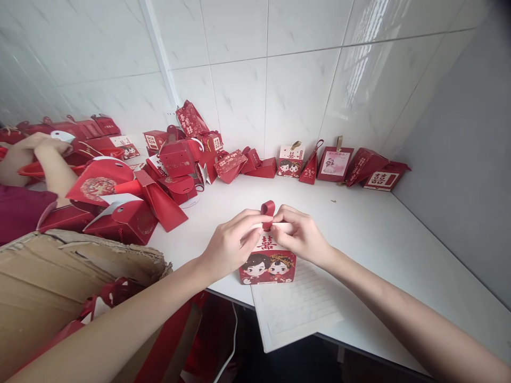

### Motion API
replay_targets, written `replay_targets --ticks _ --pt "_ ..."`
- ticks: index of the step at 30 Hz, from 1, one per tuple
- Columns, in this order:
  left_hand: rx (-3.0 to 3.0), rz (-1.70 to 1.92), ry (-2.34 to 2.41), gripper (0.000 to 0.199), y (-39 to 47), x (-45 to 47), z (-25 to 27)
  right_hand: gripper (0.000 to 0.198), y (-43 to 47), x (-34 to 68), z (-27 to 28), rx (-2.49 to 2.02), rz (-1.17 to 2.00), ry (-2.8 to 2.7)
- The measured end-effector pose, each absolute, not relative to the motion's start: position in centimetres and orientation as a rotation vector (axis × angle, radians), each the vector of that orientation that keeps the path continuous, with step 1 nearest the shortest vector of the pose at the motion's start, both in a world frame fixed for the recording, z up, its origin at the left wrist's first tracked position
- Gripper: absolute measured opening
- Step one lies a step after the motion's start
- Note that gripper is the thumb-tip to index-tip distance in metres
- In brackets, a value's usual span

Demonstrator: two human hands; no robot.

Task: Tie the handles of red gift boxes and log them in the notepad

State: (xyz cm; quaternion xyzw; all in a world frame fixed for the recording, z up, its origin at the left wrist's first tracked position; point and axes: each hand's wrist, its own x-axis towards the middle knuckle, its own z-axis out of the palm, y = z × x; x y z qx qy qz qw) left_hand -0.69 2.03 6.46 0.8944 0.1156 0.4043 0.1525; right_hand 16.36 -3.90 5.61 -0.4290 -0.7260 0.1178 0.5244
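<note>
A red and white gift box (268, 266) with two cartoon figures on its front stands upright near the table's front edge. My left hand (235, 239) pinches the box's top edge from the left side. From the right, my right hand (299, 231) grips the same top edge, its fingers close to the left ones. A loop of red ribbon (268, 208) sticks up between my fingertips. Part of the box's top is hidden behind my fingers.
An open notebook (295, 314) lies under the box and overhangs the table's front edge. Red boxes (179, 159) are piled at the left, and several finished-looking ones (336, 163) line the wall. A cardboard carton (80, 266) stands front left. Another person's arms (48, 159) rest at far left.
</note>
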Motion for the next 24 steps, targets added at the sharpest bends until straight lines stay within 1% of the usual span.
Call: replay_targets --ticks 4,8,15,24 --pt "2.451 1.091 0.417 0.022 1.71 -0.58 6.62 0.010 -3.75 16.56 5.32 -0.996 0.230 -1.775" --pt "2.361 1.070 0.413 0.024 1.40 -0.47 7.01 0.009 -3.67 16.54 5.34 -0.987 0.227 -1.770" --pt "2.465 1.162 0.404 0.025 1.36 -0.57 7.10 0.005 -3.81 16.42 5.49 -0.998 0.237 -1.779" --pt "2.501 1.178 0.401 0.026 1.29 -0.53 7.08 0.007 -3.93 16.40 5.84 -1.020 0.301 -1.767"
